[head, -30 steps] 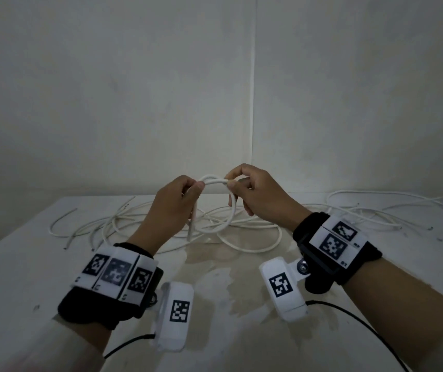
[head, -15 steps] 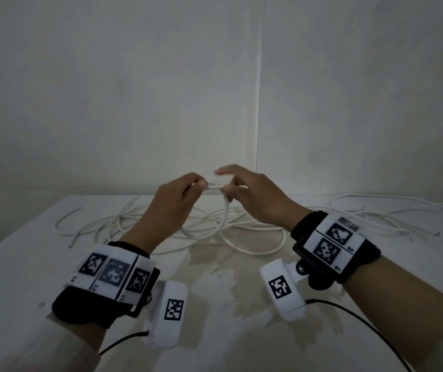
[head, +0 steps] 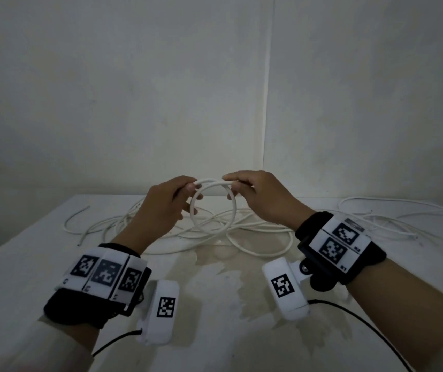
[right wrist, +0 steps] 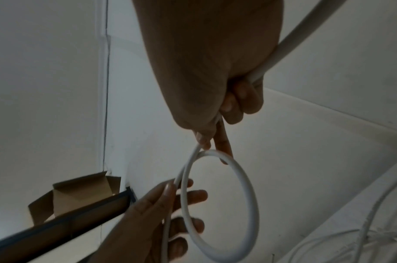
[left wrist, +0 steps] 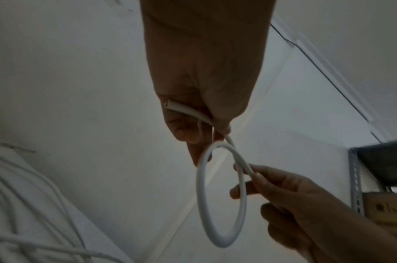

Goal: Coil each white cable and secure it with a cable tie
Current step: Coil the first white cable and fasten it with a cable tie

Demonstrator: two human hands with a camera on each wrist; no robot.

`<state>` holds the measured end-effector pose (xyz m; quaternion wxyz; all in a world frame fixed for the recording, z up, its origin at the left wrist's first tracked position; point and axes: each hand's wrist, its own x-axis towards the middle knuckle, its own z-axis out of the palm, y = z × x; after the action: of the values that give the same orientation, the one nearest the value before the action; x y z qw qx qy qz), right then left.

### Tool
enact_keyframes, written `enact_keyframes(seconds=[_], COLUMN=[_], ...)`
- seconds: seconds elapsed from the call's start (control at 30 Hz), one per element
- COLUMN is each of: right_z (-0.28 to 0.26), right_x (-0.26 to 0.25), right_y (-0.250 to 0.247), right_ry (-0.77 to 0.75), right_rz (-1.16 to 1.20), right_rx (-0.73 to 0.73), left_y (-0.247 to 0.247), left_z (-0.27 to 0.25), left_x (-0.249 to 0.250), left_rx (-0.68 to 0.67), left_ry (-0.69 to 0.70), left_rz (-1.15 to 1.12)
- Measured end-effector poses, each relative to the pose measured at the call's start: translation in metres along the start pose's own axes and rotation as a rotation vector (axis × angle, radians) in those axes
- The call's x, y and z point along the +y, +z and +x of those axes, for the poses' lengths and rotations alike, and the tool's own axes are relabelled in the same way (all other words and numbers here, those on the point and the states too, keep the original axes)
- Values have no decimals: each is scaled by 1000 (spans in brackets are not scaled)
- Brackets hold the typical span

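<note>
My left hand (head: pixel 162 208) pinched the thick white round cable (head: pixel 213 208) between thumb and fingertips close to its cut end, and that hollow end poked out just behind my thumb in the left wrist view. My right hand (head: pixel 262 196) pinched the same cable at the top of the loop, thumb over forefinger, while the running length passed back through my palm and out past the heel of the hand. Between the two grips hung one round turn, held in the air above the desk (head: pixel 27 264), with the start of a second turn lying against it near the top where the strands crossed.

I judged this to be the very start of coiling the first cable: one loop made, most of the length not yet gathered. Below the loop, toward the far edge of the desk, lay the loose heap of white cables (head: pixel 161 232), and more strands trailed off toward the far right corner. I could see no cable tie anywhere.

The next move, as I read it, called for my left grip to keep the crossing pinned while my right slid back along the cable, drew up slack from the heap and laid another turn of the same size onto the first. The stiff cable looked likely to spring open if either pinch loosened.
</note>
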<state>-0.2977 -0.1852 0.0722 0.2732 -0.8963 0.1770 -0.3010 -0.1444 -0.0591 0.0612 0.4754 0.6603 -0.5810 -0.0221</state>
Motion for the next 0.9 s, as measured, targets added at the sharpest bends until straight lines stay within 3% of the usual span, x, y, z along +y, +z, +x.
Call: enact_keyframes(seconds=[0.23,0.43,0.63,0.8,0.9], right_z=[-2,-2,-1,-2,-2], right_x=[4,-3,2,10,9], right_y=[6,5,4,4,7], right_ry=[84,4,48,45,28], right_rz=[88,78,4,-86,-83], right_rx=[-17,-48,-52,-22,7], left_y=[7,14,9,3,3], left_z=[-1,-3,-2,-4,-5], left_x=[6,4,8,16,16], left_rx=[-88,-23,44,-155,-209], left_ry=[-71,6,-44,-276,-332], left_rz=[-221,-20,10,-287,-459])
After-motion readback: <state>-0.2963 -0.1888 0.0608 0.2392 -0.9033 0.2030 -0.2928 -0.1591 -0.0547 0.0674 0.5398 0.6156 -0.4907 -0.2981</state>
